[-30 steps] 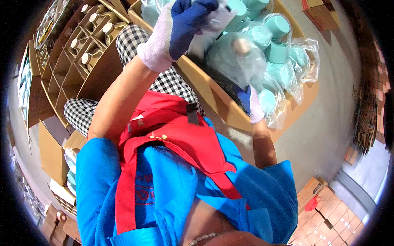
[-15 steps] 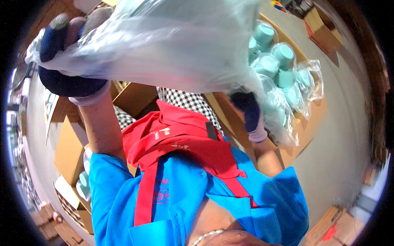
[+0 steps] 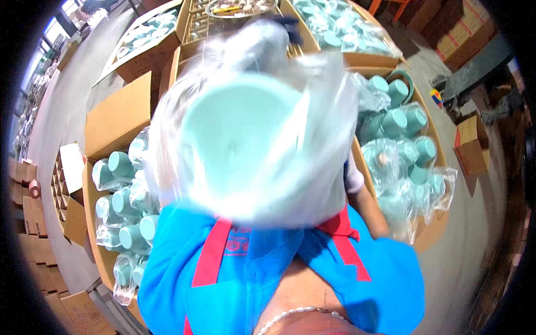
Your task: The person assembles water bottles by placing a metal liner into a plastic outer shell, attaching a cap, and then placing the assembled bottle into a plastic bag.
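Observation:
Close before me is a clear plastic bag (image 3: 329,95) with a round mint-green pot (image 3: 240,134) inside it, both blurred by motion. At the bag's far, gathered end is my left hand (image 3: 259,42), in a pale and navy glove, its fingers smeared but closed on the plastic. My right hand is mostly behind the bag; only its pale glove cuff (image 3: 353,180) and forearm show at the bag's right edge, so its fingers are hidden. Bagged mint-green pots (image 3: 394,123) fill a carton just right of it.
To the left, an open carton (image 3: 96,223) holds more bagged pots. Further ahead are a carton of bagged mint-green pieces (image 3: 340,28) and a round tray of small items (image 3: 240,8). A small open carton (image 3: 472,148) stands on the floor at the right.
The plastic bag has come down and nearer, and the pot now shows inside it. My left hand has moved from the far left to the top middle. The view takes in more cartons.

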Tool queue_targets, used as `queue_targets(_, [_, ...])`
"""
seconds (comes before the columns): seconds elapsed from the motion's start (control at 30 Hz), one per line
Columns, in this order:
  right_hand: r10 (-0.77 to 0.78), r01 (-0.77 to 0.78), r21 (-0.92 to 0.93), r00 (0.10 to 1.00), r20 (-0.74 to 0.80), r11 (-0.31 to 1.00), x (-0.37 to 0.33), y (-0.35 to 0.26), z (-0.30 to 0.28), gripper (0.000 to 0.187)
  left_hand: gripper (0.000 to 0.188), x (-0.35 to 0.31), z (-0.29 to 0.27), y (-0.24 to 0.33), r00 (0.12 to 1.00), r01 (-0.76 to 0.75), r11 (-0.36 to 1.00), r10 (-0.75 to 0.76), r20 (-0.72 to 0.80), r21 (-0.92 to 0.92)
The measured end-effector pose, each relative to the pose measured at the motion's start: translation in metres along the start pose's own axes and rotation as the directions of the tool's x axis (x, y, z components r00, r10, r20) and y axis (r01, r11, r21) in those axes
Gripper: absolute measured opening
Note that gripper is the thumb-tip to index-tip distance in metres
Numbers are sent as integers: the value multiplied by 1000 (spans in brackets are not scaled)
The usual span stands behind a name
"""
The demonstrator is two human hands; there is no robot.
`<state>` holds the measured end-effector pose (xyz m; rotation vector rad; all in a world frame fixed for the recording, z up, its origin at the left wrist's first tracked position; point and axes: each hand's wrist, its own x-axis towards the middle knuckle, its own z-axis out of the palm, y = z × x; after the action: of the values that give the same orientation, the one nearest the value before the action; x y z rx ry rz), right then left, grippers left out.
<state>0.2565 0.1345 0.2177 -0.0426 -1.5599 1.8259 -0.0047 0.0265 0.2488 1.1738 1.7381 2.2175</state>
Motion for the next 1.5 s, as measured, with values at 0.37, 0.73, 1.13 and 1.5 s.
queue_targets(0.37, [278, 0, -682, 913, 298, 731, -1, -69, 55, 71, 61, -87, -60, -31, 974, 208, 978, -205, -101, 25])
queue_targets(0.73, [-196, 108, -662, 979, -61, 742, 61, -57, 22, 59, 72, -79, 2, -27, 970, 221, 969, -206, 132, -114])
queue_targets(1.13, [54, -97, -205, 978, -203, 974, 15, 39, -14, 43, 66, -91, -76, 26, 985, -54, 981, 21, -172, -189])
queue_targets(1.5, [-269, 318, -596, 948, 172, 738, 71, -58, 23, 67, 99, -69, -39, 59, 901, -432, 848, 422, 102, 308])
